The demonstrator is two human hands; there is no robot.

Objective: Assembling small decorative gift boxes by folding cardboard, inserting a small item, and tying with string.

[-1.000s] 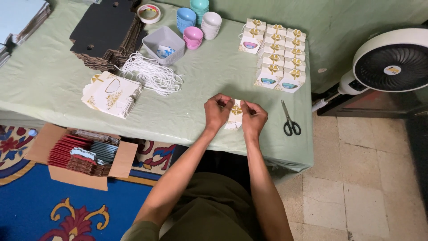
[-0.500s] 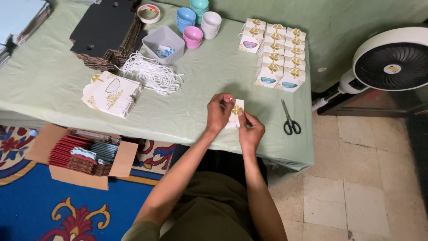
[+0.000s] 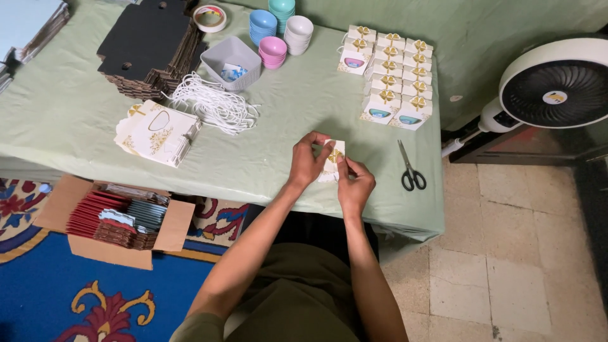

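Box (image 3: pixel 332 159): small white card favour box with gold bow, held just above the table (image 3: pixel 76 114) near its front edge. Left hand (image 3: pixel 308 161) and right hand (image 3: pixel 354 185) both pinch it. Likely light, thin, crushable; best gripped by corners. Scissors (image 3: pixel 410 170) near; bare cloth leftward.

Left hand (image 3: pixel 308 163) and right hand (image 3: pixel 355 185) pinch a small white box (image 3: pixel 332 159).

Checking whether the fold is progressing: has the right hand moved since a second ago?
Yes. The right hand has dropped toward the person, away from the scissors, now gripping the small box from below.
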